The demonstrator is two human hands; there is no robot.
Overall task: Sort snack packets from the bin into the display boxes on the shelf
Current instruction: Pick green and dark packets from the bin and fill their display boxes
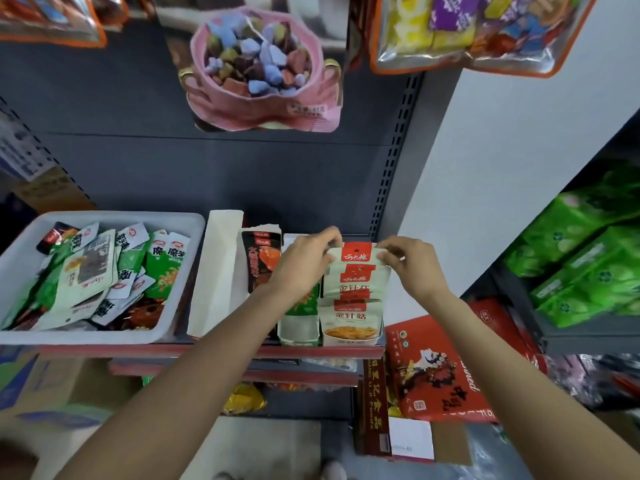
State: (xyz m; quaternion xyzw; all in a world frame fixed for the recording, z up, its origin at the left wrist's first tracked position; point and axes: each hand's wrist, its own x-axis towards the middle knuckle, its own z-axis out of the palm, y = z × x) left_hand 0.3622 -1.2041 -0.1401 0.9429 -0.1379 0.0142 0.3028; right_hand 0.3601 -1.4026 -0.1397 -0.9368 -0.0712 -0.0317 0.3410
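— Where's the packet?
— The red-topped packet (356,268) stands at the back of the rightmost box (351,336) on the shelf (311,351), over others like it.
— And the hands?
— The left hand (304,263) pinches its top left corner, the right hand (410,263) its top right, fingers curled.
— The bin?
— The bin (20,258), full of packets, sits far left, beyond a white box (216,271).

bin (180,327): pale grey | packets in bin (104,271): green, white, black | right of bin, display-box packets (356,289): cream, red labels | shelf edge (138,349): red
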